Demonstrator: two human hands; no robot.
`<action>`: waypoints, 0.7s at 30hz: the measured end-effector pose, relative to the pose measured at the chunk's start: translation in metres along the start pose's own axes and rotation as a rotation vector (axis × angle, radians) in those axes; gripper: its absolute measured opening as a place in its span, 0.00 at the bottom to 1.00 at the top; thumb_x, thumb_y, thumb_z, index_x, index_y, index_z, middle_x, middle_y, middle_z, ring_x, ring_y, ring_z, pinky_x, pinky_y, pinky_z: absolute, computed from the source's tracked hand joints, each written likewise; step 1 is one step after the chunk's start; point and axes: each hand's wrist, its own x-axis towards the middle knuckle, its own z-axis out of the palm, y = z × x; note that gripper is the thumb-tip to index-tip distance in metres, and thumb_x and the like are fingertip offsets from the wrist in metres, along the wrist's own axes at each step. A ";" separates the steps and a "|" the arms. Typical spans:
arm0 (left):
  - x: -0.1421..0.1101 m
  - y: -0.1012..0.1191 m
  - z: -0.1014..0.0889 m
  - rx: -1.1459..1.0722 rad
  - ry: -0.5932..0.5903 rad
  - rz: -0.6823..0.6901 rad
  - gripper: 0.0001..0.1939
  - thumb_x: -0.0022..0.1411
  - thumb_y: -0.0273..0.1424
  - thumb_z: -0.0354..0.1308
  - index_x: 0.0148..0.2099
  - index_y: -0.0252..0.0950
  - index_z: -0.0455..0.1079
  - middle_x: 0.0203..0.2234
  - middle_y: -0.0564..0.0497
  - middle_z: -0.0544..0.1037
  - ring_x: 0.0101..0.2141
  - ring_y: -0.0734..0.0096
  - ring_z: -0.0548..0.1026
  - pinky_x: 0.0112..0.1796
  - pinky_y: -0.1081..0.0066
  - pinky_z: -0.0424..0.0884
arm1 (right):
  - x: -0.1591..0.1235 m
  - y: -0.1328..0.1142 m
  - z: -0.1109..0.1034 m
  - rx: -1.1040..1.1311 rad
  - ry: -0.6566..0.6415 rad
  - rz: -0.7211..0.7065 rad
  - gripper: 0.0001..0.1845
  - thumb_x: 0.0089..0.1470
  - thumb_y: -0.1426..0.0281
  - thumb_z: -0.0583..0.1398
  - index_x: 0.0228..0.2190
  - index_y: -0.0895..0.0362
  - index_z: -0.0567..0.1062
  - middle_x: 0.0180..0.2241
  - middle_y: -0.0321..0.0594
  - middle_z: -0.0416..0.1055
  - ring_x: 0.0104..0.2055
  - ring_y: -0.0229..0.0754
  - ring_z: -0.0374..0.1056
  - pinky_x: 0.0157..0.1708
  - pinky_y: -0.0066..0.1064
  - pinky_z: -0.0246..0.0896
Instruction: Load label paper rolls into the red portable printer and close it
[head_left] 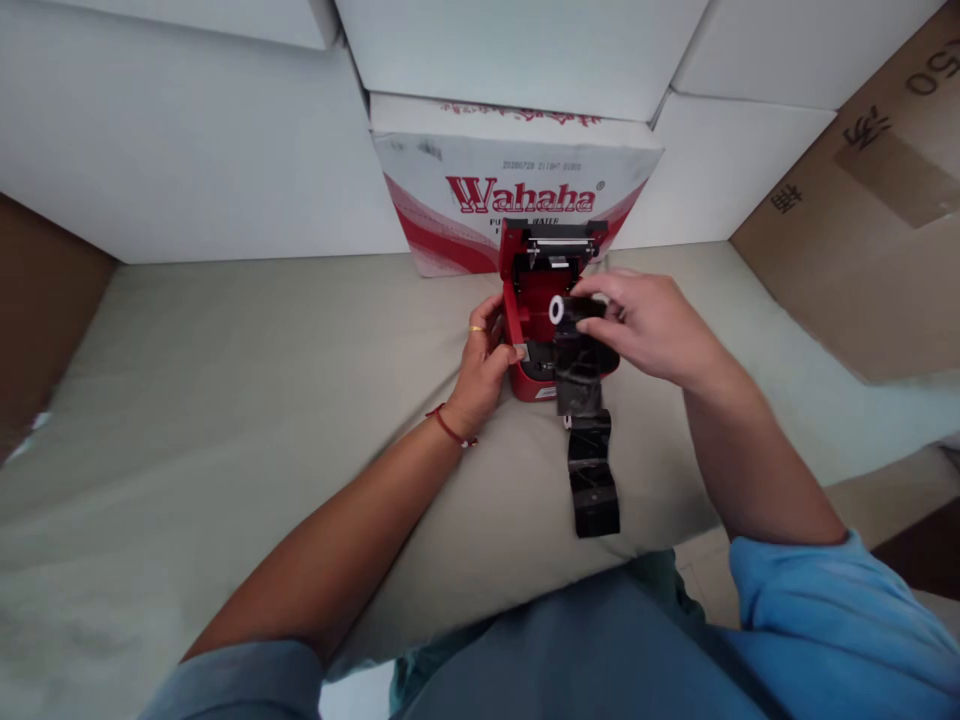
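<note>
A small red label printer (514, 330) stands on the pale cloth with its lid tipped up and back. My left hand (481, 355) grips its left side, thumb on the front rim and fingers along the outer wall. Over the open printer, my right hand (637, 320) pinches a black ribbon roll (581, 310) between thumb and fingers. The roll's white core end faces left. From it a strip of black film (579, 375) hangs over the printer's front. More black film (594, 475) runs down onto the cloth, with a small white core end partly showing near its top.
A white and red Wahaha water carton (517, 160) stands right behind the printer. White boxes (225, 150) are stacked along the back. A brown carton (862, 230) stands at the right, and a brown surface (45, 310) is at the left edge. Pale cloth (262, 380) covers the work surface.
</note>
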 end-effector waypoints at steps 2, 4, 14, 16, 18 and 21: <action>0.000 -0.001 -0.001 0.022 0.000 0.010 0.46 0.60 0.59 0.77 0.73 0.53 0.66 0.73 0.46 0.73 0.70 0.49 0.75 0.69 0.52 0.74 | 0.021 -0.002 0.023 -0.168 0.007 -0.011 0.21 0.62 0.73 0.66 0.56 0.55 0.86 0.53 0.50 0.85 0.49 0.57 0.80 0.49 0.45 0.72; 0.000 -0.002 -0.002 0.044 -0.007 0.019 0.44 0.62 0.58 0.76 0.73 0.52 0.66 0.72 0.46 0.73 0.70 0.49 0.75 0.69 0.51 0.74 | 0.035 -0.003 0.037 -0.295 -0.029 0.009 0.23 0.62 0.75 0.64 0.57 0.56 0.86 0.55 0.53 0.85 0.54 0.62 0.81 0.52 0.49 0.74; -0.001 -0.006 -0.005 0.157 -0.047 0.045 0.41 0.70 0.56 0.68 0.76 0.53 0.59 0.74 0.44 0.71 0.70 0.51 0.75 0.67 0.52 0.76 | 0.064 0.012 0.052 -0.250 -0.075 -0.037 0.23 0.61 0.79 0.66 0.55 0.52 0.88 0.50 0.48 0.89 0.55 0.61 0.84 0.54 0.49 0.77; -0.001 -0.005 -0.006 0.156 -0.057 0.051 0.42 0.69 0.57 0.69 0.76 0.53 0.59 0.75 0.44 0.70 0.72 0.50 0.74 0.68 0.51 0.75 | 0.057 0.012 0.046 -0.165 -0.068 -0.067 0.23 0.61 0.78 0.67 0.56 0.53 0.88 0.52 0.47 0.89 0.54 0.59 0.84 0.55 0.48 0.78; -0.001 -0.004 -0.005 0.146 -0.056 0.056 0.42 0.68 0.58 0.69 0.76 0.53 0.59 0.74 0.44 0.71 0.71 0.50 0.74 0.68 0.51 0.75 | 0.040 0.010 0.038 -0.058 -0.035 -0.110 0.20 0.66 0.74 0.66 0.56 0.54 0.88 0.53 0.46 0.89 0.52 0.55 0.85 0.55 0.46 0.79; -0.001 -0.002 -0.005 0.130 -0.047 0.063 0.42 0.68 0.59 0.70 0.76 0.53 0.61 0.73 0.44 0.72 0.69 0.50 0.76 0.67 0.50 0.76 | -0.003 0.007 0.028 0.073 0.018 -0.206 0.16 0.75 0.65 0.62 0.54 0.53 0.88 0.52 0.44 0.90 0.51 0.51 0.86 0.55 0.45 0.81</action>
